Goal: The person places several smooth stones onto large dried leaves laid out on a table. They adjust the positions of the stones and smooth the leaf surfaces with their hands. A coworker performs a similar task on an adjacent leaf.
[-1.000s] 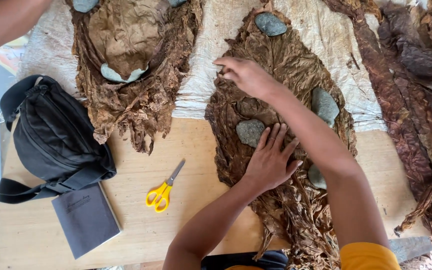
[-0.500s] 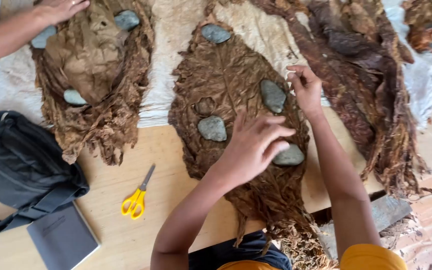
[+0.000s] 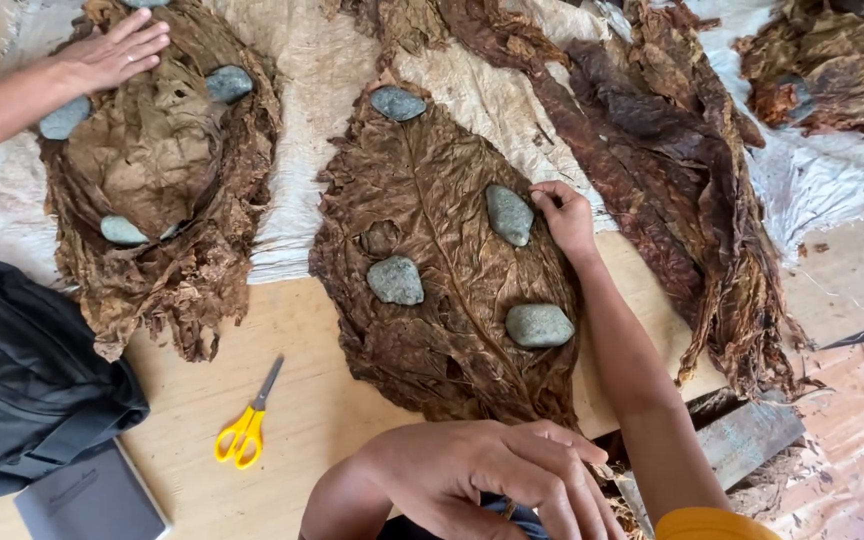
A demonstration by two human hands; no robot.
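Stones are weighing down a broad dried brown leaf (image 3: 442,270) spread flat over the wooden table (image 3: 302,420), apparently keeping it from curling. The right hand (image 3: 564,218), fingers curled and gripping nothing, is pressing the leaf's right edge beside a grey stone (image 3: 509,214). The left hand (image 3: 492,480), loosely cupped and empty, is resting at the leaf's near tip, steadying it.
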